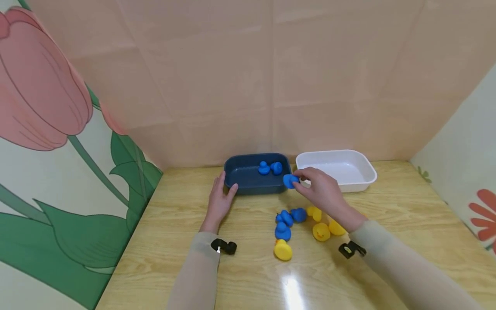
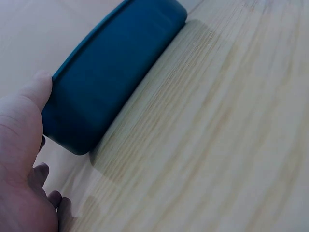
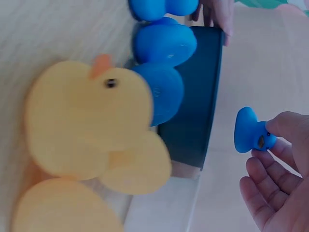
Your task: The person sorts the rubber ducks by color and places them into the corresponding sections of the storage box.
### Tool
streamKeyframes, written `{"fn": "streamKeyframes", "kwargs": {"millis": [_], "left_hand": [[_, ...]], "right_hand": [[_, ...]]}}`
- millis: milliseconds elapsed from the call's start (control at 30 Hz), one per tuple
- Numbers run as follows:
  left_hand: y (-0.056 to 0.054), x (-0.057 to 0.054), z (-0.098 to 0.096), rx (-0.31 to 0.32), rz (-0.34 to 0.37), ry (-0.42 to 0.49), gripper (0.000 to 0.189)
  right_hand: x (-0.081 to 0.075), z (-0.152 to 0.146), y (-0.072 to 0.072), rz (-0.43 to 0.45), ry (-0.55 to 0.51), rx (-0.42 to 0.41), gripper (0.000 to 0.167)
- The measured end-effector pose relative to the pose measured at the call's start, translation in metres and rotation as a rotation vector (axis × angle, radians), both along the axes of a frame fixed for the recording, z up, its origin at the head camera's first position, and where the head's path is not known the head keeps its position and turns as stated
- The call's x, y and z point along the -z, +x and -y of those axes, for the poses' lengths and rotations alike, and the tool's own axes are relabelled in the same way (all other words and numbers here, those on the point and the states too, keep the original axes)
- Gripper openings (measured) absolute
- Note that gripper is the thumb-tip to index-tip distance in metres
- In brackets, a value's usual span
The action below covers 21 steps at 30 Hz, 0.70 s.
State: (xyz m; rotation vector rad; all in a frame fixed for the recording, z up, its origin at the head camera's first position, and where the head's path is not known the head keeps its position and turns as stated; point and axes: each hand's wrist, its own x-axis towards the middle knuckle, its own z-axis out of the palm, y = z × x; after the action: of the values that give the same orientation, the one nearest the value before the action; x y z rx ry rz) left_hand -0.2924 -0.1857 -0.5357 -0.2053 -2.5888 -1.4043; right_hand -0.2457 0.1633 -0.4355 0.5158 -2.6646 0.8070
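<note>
A small blue rubber duck [image 3: 251, 133] is pinched by my right hand [image 1: 319, 189], above the table near the gap between a dark blue tray [image 1: 255, 188] and a white tray [image 1: 348, 187]. Thumb and index finger hold its head, and the other fingers are loosely bent. My left hand [image 1: 220, 200] touches the front left corner of the dark tray, thumb at the front and fingers along the left side. Two blue ducks [image 1: 270, 168] sit inside that tray. Several more blue ducks [image 1: 283, 231] lie on the table in front.
Yellow ducks [image 1: 320, 231] lie under my right forearm, and another yellow duck [image 1: 283, 250] is closer to me. A beige sheet [image 1: 271, 86] hangs behind the trays. Printed flower panels [image 1: 128, 202] flank the wooden table [image 1: 162, 241].
</note>
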Motion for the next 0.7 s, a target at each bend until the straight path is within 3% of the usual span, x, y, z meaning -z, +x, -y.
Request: {"fn": "streamKeyframes", "kwargs": {"millis": [433,700], "left_hand": [[-0.002,0.003,0.0,0.003,-0.013,-0.002,0.084],[-0.001,0.002,0.0,-0.001,-0.001,-0.005,0.084]], "right_hand": [[-0.018,0.021,-0.025,-0.013,0.032,0.002,0.027],[-0.022,0.031,-0.037,0.046,0.045,0.022,0.032]]}}
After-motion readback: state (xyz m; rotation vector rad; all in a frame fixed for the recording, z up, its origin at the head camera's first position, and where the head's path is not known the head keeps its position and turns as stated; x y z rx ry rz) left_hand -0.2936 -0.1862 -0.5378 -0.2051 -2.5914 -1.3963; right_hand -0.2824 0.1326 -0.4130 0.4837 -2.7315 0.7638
